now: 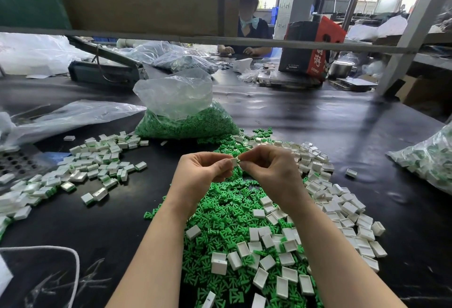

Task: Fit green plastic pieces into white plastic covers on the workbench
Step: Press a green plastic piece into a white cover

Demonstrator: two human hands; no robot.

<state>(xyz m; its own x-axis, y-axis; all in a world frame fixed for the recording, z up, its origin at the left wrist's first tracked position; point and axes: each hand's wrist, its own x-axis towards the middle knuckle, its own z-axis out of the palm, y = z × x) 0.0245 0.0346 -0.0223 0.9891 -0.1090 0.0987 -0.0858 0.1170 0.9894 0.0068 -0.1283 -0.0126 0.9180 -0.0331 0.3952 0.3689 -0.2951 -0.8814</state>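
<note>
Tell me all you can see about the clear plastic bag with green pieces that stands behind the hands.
The clear plastic bag is thin, wrinkled and see-through film. Its lower part bulges with many small green plastic pieces; its upper part is loose, crumpled and stands open, rising above the fill. It sits upright on the dark workbench, beyond the hands, near the middle of the view. A small pale label shows through the film. Loose green pieces lie against its front right foot. Neither hand touches it.
</note>
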